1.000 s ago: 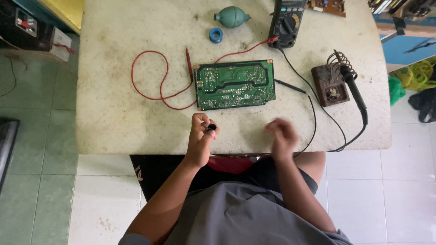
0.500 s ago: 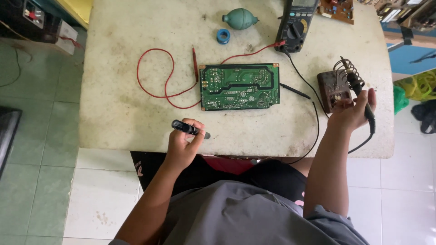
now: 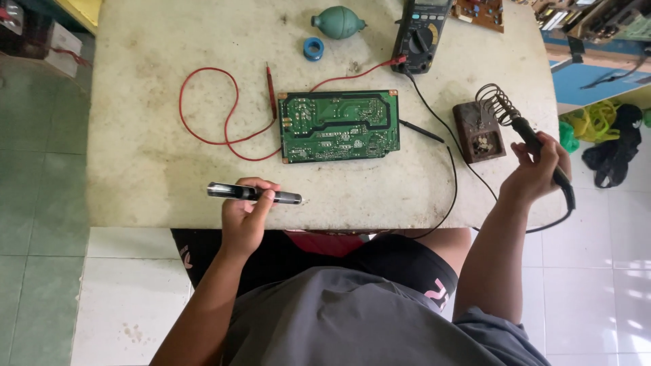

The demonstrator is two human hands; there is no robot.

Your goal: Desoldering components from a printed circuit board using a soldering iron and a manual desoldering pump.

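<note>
A green circuit board [image 3: 339, 126] lies solder side up in the middle of the pale worktable [image 3: 149, 156]. My left hand [image 3: 245, 215] holds a black and silver pen-shaped tool [image 3: 252, 194] level above the table's near edge, its tip pointing right. My right hand [image 3: 537, 171] grips the black handle of a soldering iron [image 3: 536, 144] whose tip sits in the coiled wire holder of a brown stand [image 3: 480, 129] at the right.
A black multimeter [image 3: 422, 32] stands at the back, its red probe lead [image 3: 217, 115] looped left of the board and its black probe [image 3: 422, 131] lying right of it. A green rubber blower bulb [image 3: 338, 22] and a small blue ring [image 3: 312, 48] lie behind.
My right hand went from the table's front edge out to the soldering iron and took its handle. My left hand turned the pen-shaped tool level.
</note>
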